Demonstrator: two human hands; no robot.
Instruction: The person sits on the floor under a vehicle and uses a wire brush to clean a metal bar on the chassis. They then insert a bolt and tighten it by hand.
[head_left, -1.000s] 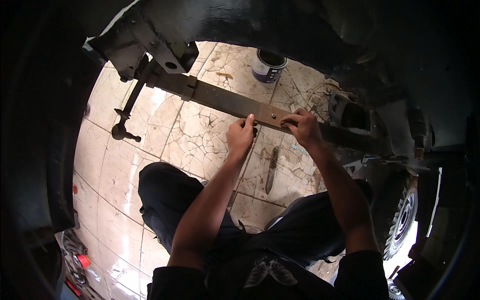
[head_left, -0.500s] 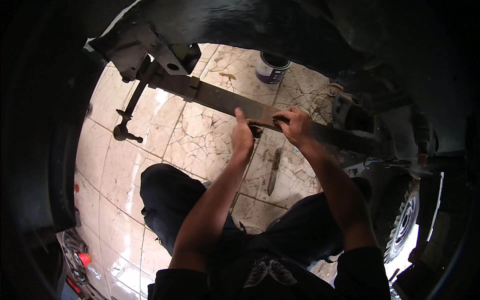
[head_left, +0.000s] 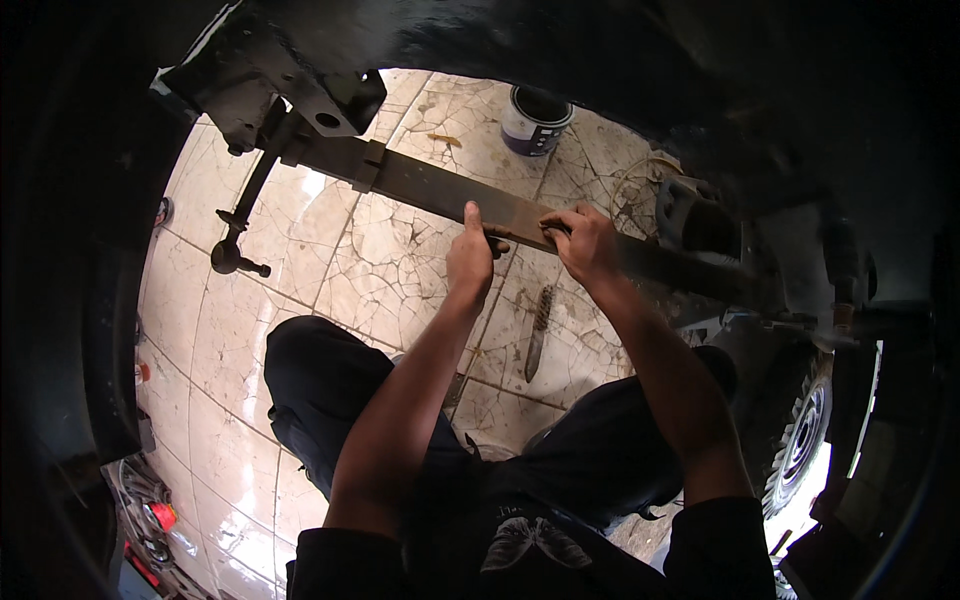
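Observation:
A long, flat, dark leaf spring (head_left: 425,187) runs across in front of me, sloping down to the right, with a rust-brown patch near its middle. At its near edge, my left hand (head_left: 471,258) grips with the thumb up on the flat face and darkened fingers curled by the edge. My right hand (head_left: 588,245) lies just to the right, fingers bent and pressed together against the flat face. Whatever those fingers may pinch is hidden. Below the hands, a narrow wire brush (head_left: 538,335) rests on the tiles between my knees.
A paint can (head_left: 537,122) stands beyond the spring. At left, a rod with a ball joint (head_left: 228,257) hangs from a dark bracket (head_left: 290,95). Black bodywork arches overhead. A tyred wheel (head_left: 803,440) is at right; tools (head_left: 150,510) lie lower left on the cracked tile floor (head_left: 230,370).
The whole view has shifted slightly, so things sit a little further left and up. My left hand has moved slightly away from the right hand along the spring; the right hand stays against it.

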